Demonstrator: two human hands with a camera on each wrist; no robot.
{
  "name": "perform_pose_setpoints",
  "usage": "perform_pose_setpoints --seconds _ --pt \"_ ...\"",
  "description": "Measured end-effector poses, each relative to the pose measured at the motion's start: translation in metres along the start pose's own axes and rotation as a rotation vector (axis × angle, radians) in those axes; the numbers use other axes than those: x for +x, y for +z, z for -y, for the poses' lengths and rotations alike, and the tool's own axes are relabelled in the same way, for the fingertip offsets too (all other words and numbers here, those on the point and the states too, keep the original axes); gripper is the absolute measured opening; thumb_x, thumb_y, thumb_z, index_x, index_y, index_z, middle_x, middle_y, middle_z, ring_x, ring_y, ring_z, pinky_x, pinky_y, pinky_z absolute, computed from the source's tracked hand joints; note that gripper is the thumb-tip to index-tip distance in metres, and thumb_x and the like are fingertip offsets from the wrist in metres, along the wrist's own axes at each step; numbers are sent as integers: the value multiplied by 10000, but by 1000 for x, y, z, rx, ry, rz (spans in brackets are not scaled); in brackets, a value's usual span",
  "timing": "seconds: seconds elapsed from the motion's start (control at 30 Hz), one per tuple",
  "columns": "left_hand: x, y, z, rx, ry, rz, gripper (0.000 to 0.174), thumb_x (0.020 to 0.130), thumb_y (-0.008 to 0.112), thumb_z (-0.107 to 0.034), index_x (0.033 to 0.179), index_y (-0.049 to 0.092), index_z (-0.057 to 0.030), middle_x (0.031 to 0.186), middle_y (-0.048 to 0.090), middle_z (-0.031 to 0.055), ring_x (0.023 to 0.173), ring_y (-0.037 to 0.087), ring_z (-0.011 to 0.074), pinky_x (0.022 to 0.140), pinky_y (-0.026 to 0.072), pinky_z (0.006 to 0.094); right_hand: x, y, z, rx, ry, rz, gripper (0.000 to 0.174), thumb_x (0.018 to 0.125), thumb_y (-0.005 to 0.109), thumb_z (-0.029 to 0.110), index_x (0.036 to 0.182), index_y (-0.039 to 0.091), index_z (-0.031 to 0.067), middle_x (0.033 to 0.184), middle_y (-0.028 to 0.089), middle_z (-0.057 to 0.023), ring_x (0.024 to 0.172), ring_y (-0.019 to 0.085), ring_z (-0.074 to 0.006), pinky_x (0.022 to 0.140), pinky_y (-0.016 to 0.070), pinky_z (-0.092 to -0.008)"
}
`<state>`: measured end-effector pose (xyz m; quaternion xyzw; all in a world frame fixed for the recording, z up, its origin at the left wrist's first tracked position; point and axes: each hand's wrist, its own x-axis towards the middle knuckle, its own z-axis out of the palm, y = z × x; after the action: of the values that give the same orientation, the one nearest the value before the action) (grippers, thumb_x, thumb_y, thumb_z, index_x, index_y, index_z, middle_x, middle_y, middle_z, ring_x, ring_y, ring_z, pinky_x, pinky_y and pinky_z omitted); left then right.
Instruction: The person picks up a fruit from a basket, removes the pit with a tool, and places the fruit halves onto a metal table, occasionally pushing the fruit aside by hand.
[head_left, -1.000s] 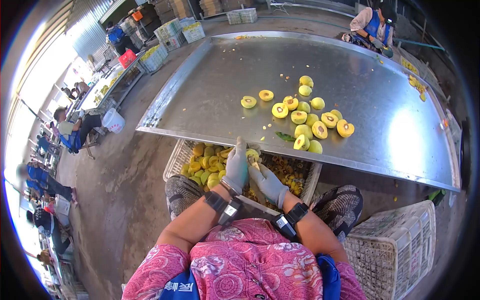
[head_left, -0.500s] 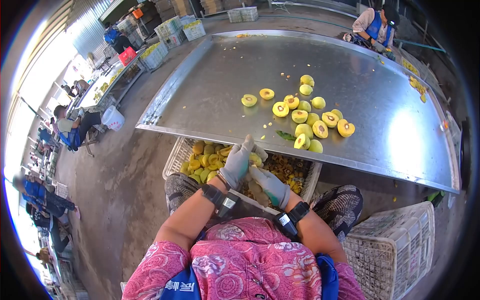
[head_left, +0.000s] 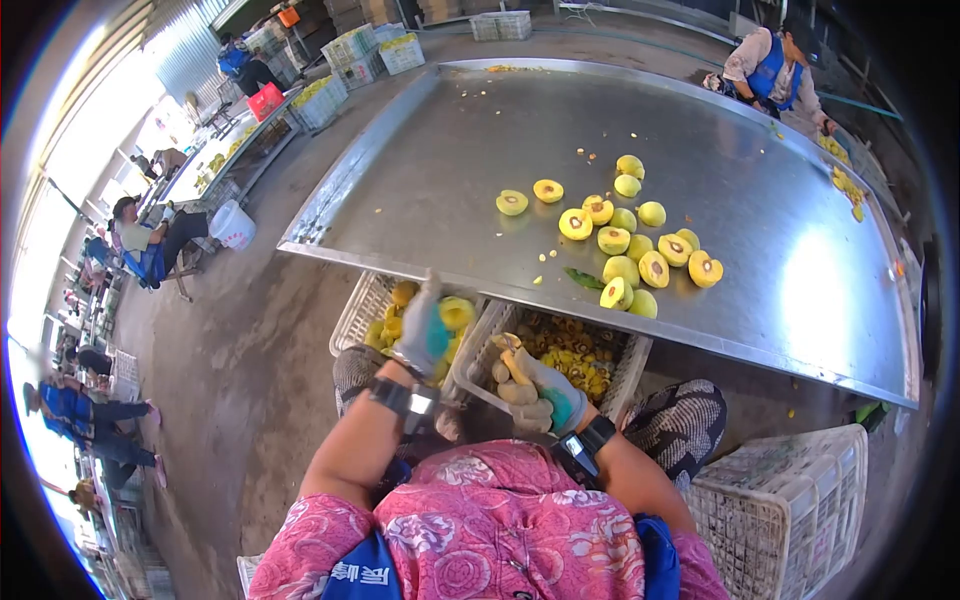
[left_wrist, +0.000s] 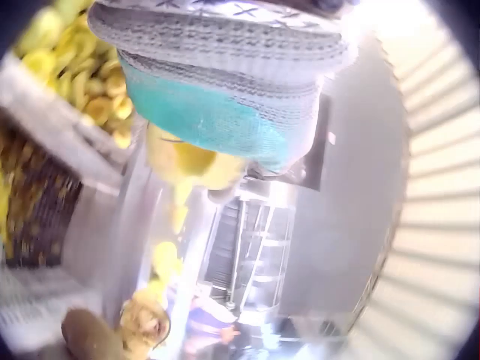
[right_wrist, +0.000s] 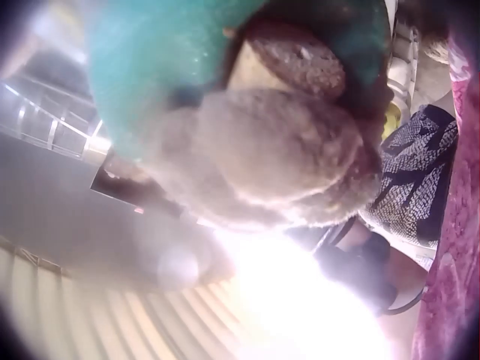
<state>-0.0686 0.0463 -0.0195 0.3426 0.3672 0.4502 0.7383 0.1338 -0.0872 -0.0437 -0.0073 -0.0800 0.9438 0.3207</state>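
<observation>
In the head view my gloved left hand, blurred by motion, is over the left crate of fruit halves. It holds a yellow peach half; the left wrist view shows this peach half below the teal palm. My right hand, also gloved, grips a tool with a wooden handle above the right crate, which contains brown pits and yellow scraps. A small brown-and-yellow piece shows by the right thumb. The tool's working end is not distinct.
A wide metal table stands ahead, its raised front edge just beyond the crates. Whole and halved peaches lie on it with a green leaf. A white crate is at my right. Another person works at the far right corner.
My hands were together around a peach over the crates and are now apart. The left has gone left with the peach half; the right has moved slightly down and right. The view has shifted slightly.
</observation>
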Motion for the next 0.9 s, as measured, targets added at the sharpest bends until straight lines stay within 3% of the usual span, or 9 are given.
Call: perform_pose_setpoints --seconds 0.03,0.13,0.33,0.4,0.47,0.53,0.67,0.77,0.9 --pt "3 -9 -17 185 89 -35 438 1012 508 -385 1048 662 23 1058 685 122 914 662 209 831 544 331 -1 -4 1 41 -10 -16 434 996 444 551 1075 529 133 627 446 44 360 305 -58 343 242 -218" --pt "31 -11 -53 800 457 -197 361 1003 511 -291 1111 661 19 1122 675 117 1022 631 195 904 509 327 0 -17 -4 -200 -58 -480 423 983 485 548 1072 530 137 640 446 49 399 344 -63 368 263 -228" --pt "126 55 -52 1418 332 -168 670 889 601 -469 1371 481 -18 1247 625 194 1184 590 298 974 473 357 -1 -23 9 -278 -38 -575 413 970 516 550 1033 540 143 641 450 45 416 384 -74 374 318 -242" --pt "158 81 -44 1418 153 -236 771 866 604 -506 1440 384 -42 1282 603 213 1217 570 323 980 473 377 -1 -29 11 -299 -57 -595 421 970 516 550 1031 539 134 634 451 41 408 398 -77 365 345 -243" --pt "184 95 -39 1409 16 -253 824 861 599 -518 1483 320 -54 1315 577 231 1236 557 340 983 475 396 1 -24 13 -362 -63 -627 380 984 525 485 1013 526 106 647 453 32 406 380 -75 359 297 -247" --pt "207 94 -29 1395 -85 -223 824 875 587 -505 1498 289 -56 1347 547 249 1241 552 347 981 479 412 0 -28 15 -412 -61 -566 392 1001 483 499 1025 536 112 627 457 36 403 423 -73 347 368 -233" --pt "224 80 0 1699 326 -242 822 831 660 -382 1499 303 -63 1188 615 236 1098 618 366 900 524 411 -4 -11 19 -430 -72 -593 388 1011 468 487 1036 530 104 640 466 34 410 421 -64 351 346 -226" --pt "197 79 -4 1738 412 -13 669 812 696 -281 1379 436 -40 1136 617 189 1030 640 334 859 548 378 -5 -2 20 -426 -111 -594 387 1015 463 482 1042 539 103 640 480 37 409 417 -63 353 334 -223" --pt "139 84 -5 567 -9 157 428 829 644 -56 1235 507 -61 1130 570 140 979 635 274 861 567 400 -3 4 19 -504 -283 -607 420 1008 465 500 1033 564 93 605 492 18 373 393 -82 337 311 -231"
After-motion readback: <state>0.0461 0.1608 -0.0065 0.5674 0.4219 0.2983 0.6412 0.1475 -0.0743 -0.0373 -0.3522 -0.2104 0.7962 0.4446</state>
